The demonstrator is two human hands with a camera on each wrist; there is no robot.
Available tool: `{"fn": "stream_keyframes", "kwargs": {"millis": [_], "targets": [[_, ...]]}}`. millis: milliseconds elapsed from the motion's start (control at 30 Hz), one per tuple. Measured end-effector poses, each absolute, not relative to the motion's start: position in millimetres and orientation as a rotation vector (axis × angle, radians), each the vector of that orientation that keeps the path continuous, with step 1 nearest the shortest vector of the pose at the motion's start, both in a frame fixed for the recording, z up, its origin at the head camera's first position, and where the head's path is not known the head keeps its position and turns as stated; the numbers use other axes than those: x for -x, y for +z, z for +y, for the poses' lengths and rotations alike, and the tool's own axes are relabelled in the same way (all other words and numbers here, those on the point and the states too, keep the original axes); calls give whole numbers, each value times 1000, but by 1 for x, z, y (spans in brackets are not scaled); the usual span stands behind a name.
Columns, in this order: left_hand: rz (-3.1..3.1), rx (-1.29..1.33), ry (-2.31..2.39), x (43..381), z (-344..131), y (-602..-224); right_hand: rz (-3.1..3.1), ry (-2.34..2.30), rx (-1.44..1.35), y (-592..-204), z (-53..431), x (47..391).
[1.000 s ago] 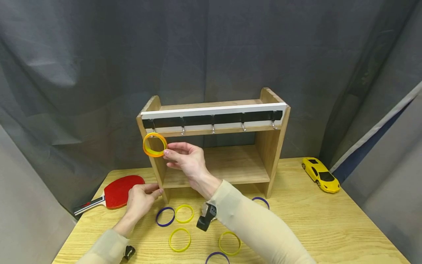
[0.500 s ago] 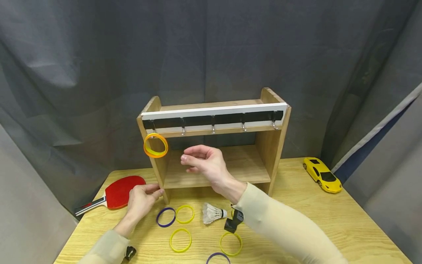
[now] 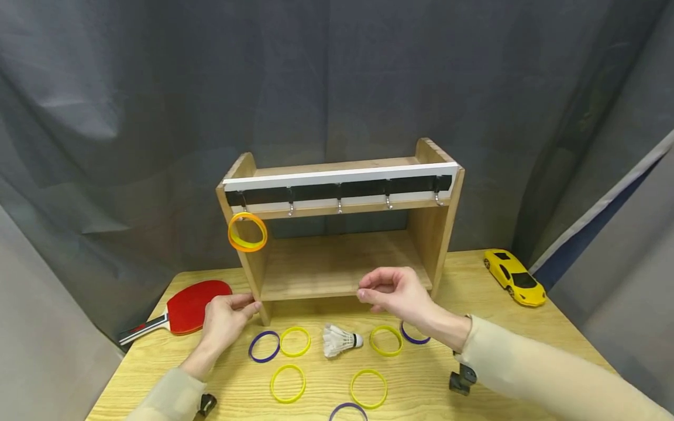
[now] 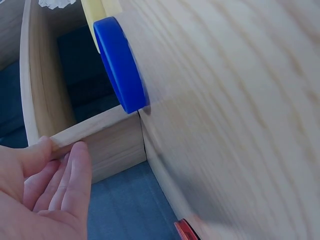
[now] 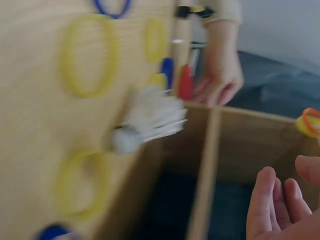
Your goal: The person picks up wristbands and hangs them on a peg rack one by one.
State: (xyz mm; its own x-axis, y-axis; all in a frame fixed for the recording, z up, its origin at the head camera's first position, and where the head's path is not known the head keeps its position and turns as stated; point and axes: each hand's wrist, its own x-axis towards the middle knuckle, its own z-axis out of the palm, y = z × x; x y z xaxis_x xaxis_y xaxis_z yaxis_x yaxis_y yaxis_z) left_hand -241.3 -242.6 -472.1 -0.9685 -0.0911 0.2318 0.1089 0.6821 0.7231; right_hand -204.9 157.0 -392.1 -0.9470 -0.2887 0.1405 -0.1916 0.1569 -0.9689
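Note:
My left hand (image 3: pixel 223 321) pinches the lower left side panel of a wooden shelf (image 3: pixel 342 286); in the left wrist view the thumb and fingers lie on either side of the board (image 4: pixel 107 142). An orange and a yellow wristband (image 3: pixel 247 232) hang together from the leftmost metal hook. My right hand (image 3: pixel 402 295) holds nothing, its fingers loosely bent, in front of the shelf's lower right part. Below it lie a yellow wristband (image 3: pixel 386 353) and a blue-purple wristband (image 3: pixel 416 341). A white shuttlecock (image 3: pixel 339 340) lies just left of these.
Several more yellow and purple wristbands, such as a yellow one (image 3: pixel 288 383), lie on the wooden table (image 3: pixel 500 362). A red table tennis bat (image 3: pixel 197 307) is at the left, a yellow toy car (image 3: pixel 514 278) at the right. Several hooks line the shelf's white rail (image 3: pixel 341 174).
My right hand has let go of the orange and yellow wristbands on the hook and moved right and down, uncovering the shuttlecock. The left hand stays on the shelf.

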Motion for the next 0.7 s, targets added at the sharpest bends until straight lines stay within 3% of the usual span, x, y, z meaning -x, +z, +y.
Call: {"fn": "stream_keyframes", "kwargs": {"millis": [433, 700], "targets": [[-2638, 14, -1155, 242, -244, -474, 2461, -1698, 141, -475, 256, 199], [-2642, 12, -1164, 242, -242, -472, 2569, -1573, -54, -493, 276, 204]]}}
